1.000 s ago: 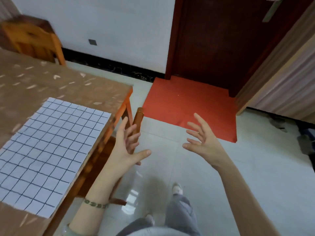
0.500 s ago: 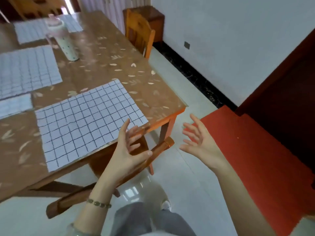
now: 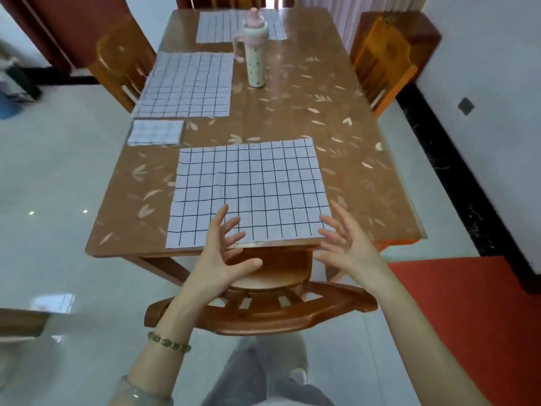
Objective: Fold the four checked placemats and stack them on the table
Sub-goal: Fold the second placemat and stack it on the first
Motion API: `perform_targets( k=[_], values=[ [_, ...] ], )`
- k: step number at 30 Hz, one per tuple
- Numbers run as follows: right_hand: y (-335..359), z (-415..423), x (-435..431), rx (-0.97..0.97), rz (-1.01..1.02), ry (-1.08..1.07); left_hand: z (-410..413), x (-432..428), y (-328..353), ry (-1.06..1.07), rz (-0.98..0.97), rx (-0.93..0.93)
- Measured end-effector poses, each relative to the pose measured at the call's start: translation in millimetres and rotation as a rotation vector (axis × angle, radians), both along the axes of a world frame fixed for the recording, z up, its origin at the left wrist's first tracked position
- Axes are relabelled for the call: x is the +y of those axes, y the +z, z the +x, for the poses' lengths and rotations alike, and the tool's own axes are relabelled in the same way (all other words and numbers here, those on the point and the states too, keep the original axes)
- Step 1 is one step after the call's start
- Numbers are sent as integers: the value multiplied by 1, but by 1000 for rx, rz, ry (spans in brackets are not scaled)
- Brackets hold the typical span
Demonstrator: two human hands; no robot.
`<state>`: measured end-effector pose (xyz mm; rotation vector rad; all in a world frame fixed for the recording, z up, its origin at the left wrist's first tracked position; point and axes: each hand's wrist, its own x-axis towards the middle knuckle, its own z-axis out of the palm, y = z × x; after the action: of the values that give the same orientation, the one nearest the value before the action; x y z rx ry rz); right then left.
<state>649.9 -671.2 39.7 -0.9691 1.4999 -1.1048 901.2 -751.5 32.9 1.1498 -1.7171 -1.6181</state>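
A white checked placemat lies flat at the near edge of the brown table. A second flat placemat lies at the left side, and a third at the far end, partly behind a bottle. A small folded placemat sits by the left edge between the two nearer mats. My left hand and my right hand hover open over the near edge of the closest mat, fingers spread, holding nothing.
A pale dotted bottle with a pink lid stands mid-table. A wooden chair is tucked in below my hands. More chairs stand at the left and right. A red mat covers the floor at right.
The view has swung left from the door and red mat onto the whole table. Both hands stayed open and now sit over the near mat's front edge.
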Motion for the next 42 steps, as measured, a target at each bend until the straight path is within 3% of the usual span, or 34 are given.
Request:
perform_targets(
  k=[16, 21, 26, 30, 36, 42],
  values=[
    [-5, -6, -179, 126, 96, -22, 24, -195, -19, -60, -24, -119],
    [-31, -36, -236, 158, 173, 24, 23, -259, -41, -34, -49, -252],
    [-81, -88, -306, 362, 254, 47, 29, -332, -87, -63, -87, -552],
    [-123, -124, -360, 632, 299, 60, 36, -388, -127, -263, -334, -986],
    [-160, -160, -404, 962, 293, 177, 32, -426, -154, -135, -521, -1052],
    [-170, -171, -415, 1044, 277, 260, 25, -441, -160, -131, -510, -1082]
  ],
)
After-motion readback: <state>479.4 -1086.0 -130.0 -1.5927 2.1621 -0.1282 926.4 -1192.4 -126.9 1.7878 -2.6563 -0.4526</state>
